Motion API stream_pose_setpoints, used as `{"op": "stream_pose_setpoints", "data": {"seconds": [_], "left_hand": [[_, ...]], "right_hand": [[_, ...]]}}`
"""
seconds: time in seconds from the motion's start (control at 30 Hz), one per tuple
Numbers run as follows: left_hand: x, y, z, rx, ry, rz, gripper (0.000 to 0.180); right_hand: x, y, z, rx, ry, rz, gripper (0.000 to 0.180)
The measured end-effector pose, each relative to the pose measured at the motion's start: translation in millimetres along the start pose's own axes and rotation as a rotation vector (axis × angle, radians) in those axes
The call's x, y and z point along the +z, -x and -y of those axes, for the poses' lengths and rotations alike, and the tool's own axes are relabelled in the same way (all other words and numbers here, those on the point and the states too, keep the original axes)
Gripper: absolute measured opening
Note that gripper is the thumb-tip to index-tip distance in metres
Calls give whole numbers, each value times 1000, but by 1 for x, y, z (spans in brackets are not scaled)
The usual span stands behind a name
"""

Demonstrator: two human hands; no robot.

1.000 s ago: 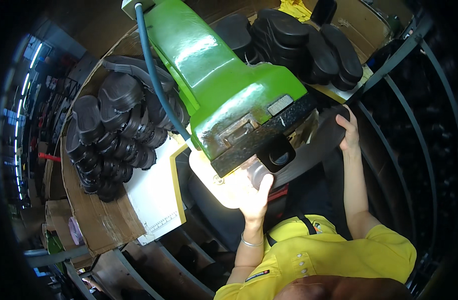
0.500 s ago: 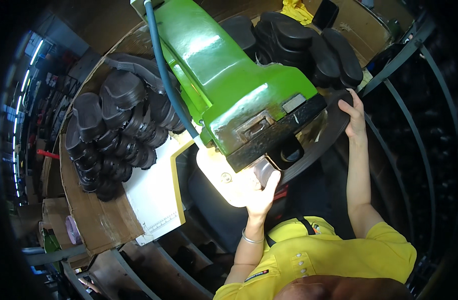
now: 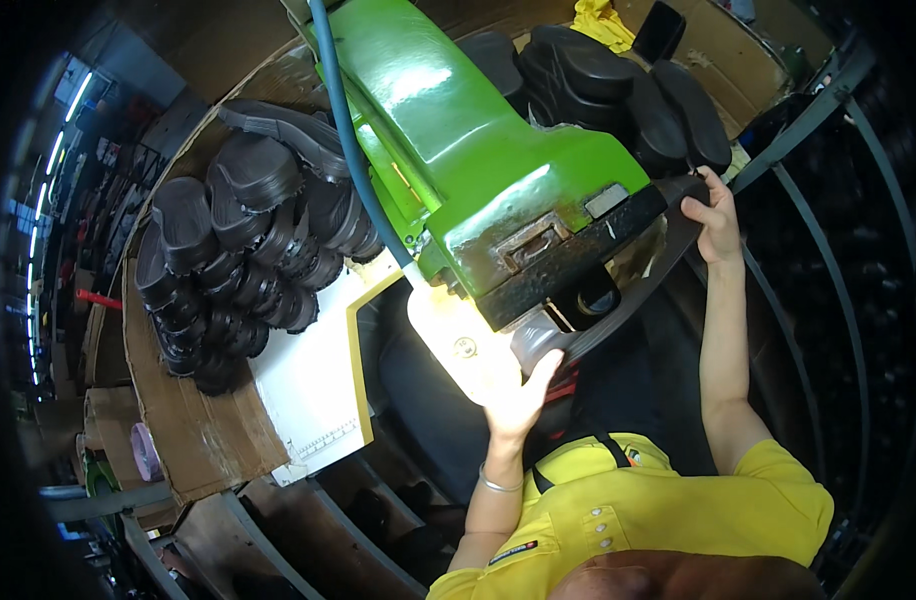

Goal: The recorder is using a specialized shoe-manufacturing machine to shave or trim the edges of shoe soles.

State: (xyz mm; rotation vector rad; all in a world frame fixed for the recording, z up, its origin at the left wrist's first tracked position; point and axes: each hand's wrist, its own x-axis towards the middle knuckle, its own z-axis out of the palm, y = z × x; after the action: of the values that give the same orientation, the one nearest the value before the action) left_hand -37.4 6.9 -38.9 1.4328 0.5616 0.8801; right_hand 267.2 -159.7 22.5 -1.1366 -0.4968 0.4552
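A dark brown shoe sole [image 3: 680,232] is held on edge under the head of a green machine [image 3: 498,170], curving along the machine's black lower edge. My right hand [image 3: 716,222] pinches its far right end between thumb and fingers. At its near left end is my left hand [image 3: 516,400], thumb up against the sole and the other fingers washed out by glare. A bright lamp plate [image 3: 465,347] glows beside that hand. Between the two hands, the machine head hides part of the sole.
Stacked dark soles [image 3: 243,230] fill the left side, and more soles [image 3: 578,70] lie behind the machine on the right. A white board with a yellow edge [image 3: 308,400] adjoins a cardboard sheet [image 3: 218,450]. Grey metal rack bars [image 3: 818,230] stand at right; a blue hose [image 3: 353,150] runs down the machine.
The view has shifted slightly, so the machine and soles sit a little farther right. Both hands keep their hold on the sole, which has turned slightly at its left end.
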Motion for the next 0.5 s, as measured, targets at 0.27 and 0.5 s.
{"op": "stream_pose_setpoints", "data": {"seconds": [0.27, 0.5], "left_hand": [[12, -7, -4, 41, -38, -46, 49], [-18, -3, -2, -5, 28, -23, 51]], "right_hand": [[20, -23, 7, 62, 72, 17, 26], [33, -11, -9, 37, 77, 40, 31]]}}
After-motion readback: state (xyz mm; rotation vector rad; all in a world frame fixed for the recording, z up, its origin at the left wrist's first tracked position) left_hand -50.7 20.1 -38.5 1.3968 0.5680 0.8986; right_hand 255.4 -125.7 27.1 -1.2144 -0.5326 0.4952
